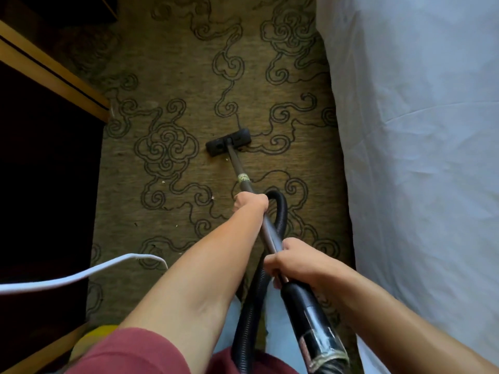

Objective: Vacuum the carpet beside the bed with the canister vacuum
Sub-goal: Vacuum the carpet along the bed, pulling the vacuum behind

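A brown carpet [189, 76] with dark swirling cloud outlines fills the strip of floor between a bed on the right and dark wooden furniture [51, 74] on the left. The black floor nozzle [228, 142] lies flat on the carpet near the middle of the strip, slightly tilted, its right end toward the bed. From it the wand [244, 182] slopes back toward the viewer, with a pale band of tape partway up. The left hand [249, 201] has its fingers wrapped round the wand further out; the right hand [295, 259] grips it nearer, just above the black handle section [310, 319]. A ribbed black hose [279, 211] loops beside the wand and runs down near the legs. The bed's white sheet [418, 157] hangs along the right edge. A white cable [81, 275] curves across the near left. Small pale crumbs dot the carpet.
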Motion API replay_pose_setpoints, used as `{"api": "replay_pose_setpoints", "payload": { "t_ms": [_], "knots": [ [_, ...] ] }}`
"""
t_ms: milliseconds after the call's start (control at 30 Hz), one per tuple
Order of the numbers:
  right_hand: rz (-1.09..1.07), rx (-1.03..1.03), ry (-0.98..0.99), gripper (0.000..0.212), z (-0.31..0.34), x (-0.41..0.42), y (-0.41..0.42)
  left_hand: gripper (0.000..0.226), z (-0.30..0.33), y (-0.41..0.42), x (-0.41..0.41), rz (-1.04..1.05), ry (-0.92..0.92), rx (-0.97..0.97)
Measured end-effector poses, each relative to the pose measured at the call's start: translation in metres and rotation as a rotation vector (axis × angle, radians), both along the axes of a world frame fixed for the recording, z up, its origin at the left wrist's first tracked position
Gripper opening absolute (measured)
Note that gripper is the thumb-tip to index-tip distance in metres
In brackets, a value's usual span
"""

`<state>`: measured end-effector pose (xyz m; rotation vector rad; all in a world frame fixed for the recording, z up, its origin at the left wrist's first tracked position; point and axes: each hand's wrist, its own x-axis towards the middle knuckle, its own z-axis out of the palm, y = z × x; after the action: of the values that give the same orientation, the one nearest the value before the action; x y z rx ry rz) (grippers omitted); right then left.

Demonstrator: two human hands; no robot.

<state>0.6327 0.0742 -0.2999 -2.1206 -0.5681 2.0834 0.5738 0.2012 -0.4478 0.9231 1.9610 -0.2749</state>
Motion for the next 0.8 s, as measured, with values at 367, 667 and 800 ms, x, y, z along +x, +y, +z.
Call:
{"api": "replay_pose_setpoints", "payload": {
  "t_ms": [367, 667, 800],
  "knots": [
    [-0.209, 0.033, 0.038, 0.037, -0.008, -0.083, -0.025, 0.017, 0.009, -0.014, -0.078, 0.432, -0.579, -0.309],
    [-0.169, 0.05, -0.043, 0.03, 0.019, -0.11, -0.117, 0.02, 0.033, -0.103, -0.102, 0.456, -0.637, -0.261],
    [-0.227, 0.043, 0.007, 0.02, 0.004, -0.115, -0.169, 0.018, 0.018, -0.153, -0.106, 0.436, -0.607, -0.246]
  ]
}}
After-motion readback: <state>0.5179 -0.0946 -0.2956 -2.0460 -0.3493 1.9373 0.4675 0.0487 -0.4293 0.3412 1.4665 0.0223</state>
